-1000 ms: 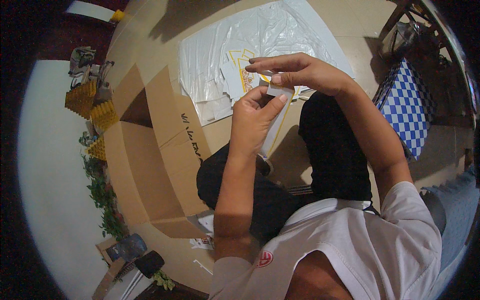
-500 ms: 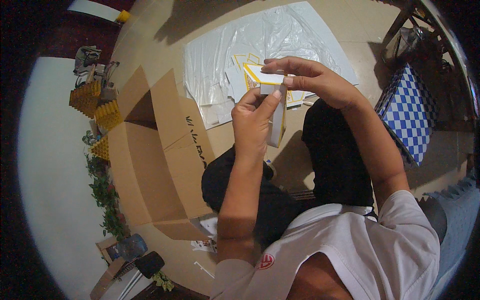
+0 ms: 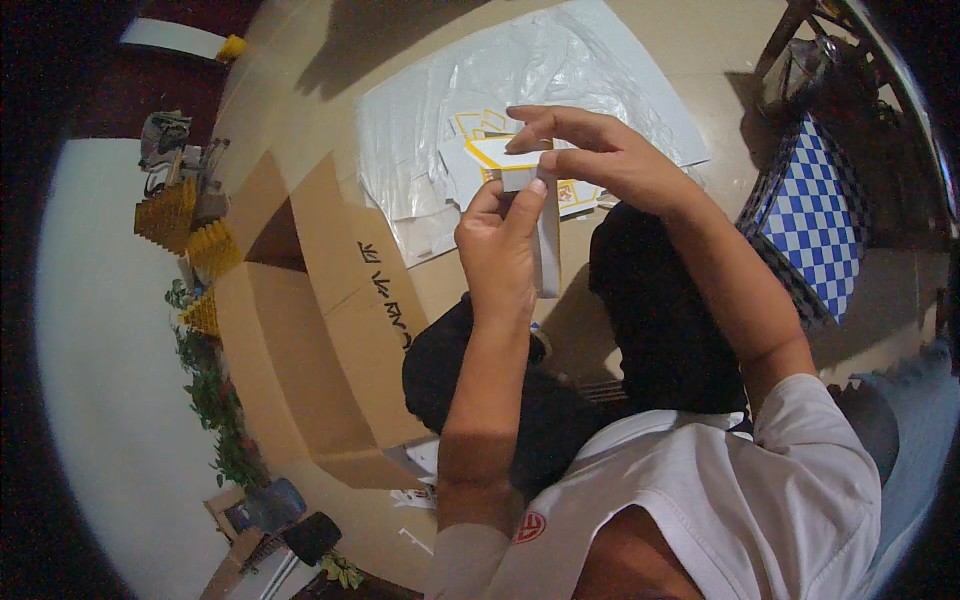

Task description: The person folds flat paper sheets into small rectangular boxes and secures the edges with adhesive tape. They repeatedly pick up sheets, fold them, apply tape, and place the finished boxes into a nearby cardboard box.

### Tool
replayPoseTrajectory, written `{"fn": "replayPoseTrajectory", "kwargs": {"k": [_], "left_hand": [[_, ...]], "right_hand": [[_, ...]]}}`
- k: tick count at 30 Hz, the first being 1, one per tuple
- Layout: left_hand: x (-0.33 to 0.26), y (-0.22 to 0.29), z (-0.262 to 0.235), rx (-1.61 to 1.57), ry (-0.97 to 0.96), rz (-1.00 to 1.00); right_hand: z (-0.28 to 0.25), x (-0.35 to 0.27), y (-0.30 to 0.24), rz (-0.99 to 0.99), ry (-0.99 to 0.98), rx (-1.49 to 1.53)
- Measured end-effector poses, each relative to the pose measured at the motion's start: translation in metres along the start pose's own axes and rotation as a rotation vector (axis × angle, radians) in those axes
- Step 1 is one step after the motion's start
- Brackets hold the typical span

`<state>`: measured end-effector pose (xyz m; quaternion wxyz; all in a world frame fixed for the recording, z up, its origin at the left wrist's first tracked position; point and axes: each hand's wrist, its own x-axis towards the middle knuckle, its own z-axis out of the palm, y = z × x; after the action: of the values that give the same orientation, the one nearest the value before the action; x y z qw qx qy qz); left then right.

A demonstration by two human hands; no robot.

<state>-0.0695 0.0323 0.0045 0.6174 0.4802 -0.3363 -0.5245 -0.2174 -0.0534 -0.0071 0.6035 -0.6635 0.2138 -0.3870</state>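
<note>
Both of my hands hold a small white carton with yellow edging (image 3: 545,235) up in front of me. My left hand (image 3: 500,250) grips its body from the left side. My right hand (image 3: 590,155) pinches the carton's top flap (image 3: 490,152), which stands open. Beneath them on the floor lies a clear plastic sheet (image 3: 450,110) with more flat white and yellow carton blanks (image 3: 480,125) on it. My legs in dark trousers are folded below the hands.
A large open brown cardboard box (image 3: 300,330) lies at my left. Stacks of yellow pieces (image 3: 170,215) sit beside it near a green garland (image 3: 215,400). A blue and white chequered cushion (image 3: 815,215) rests on a chair at the right.
The carton has been turned more upright and lifted slightly. My right hand has shifted onto the top flap, which now stands open.
</note>
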Motion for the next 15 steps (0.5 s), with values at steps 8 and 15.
{"fn": "replayPoseTrajectory", "kwargs": {"k": [8,15], "left_hand": [[0.013,-0.021,0.007,-0.021,0.064,-0.014],[0.019,-0.047,-0.004,0.079,0.04,-0.214]], "right_hand": [[-0.024,-0.008,0.019,0.061,0.181,-0.074],[-0.142,-0.172,0.242,0.638,0.862,-0.307]]}}
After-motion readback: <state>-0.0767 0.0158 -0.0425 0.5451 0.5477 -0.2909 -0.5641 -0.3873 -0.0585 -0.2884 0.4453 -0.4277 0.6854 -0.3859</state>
